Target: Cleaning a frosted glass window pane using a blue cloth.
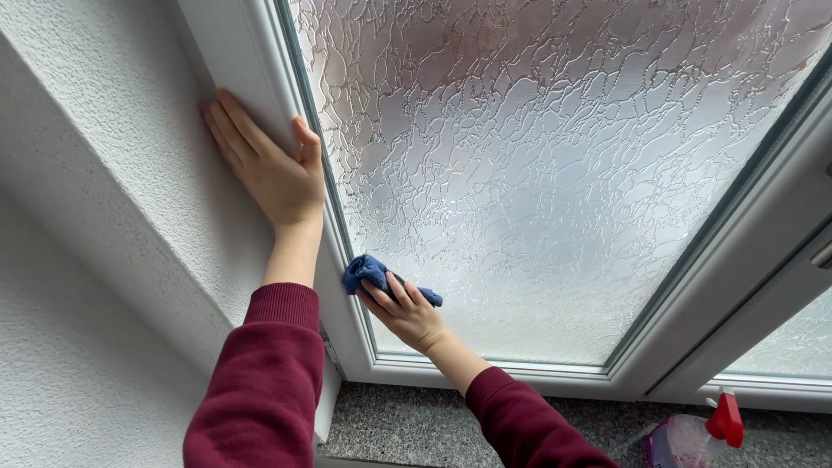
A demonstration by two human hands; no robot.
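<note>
My left hand (273,169) lies flat with fingers apart against the white window frame (234,52) and the textured white wall beside it. My right hand (406,314) presses a crumpled blue cloth (368,270) onto the lower left corner of the frosted, patterned glass pane (537,156). Both arms wear dark red sleeves.
A grey speckled stone sill (416,425) runs below the window. A spray bottle with a red trigger head (693,433) lies on it at the lower right. A second frosted pane (793,347) adjoins at the right, with a handle part at the edge.
</note>
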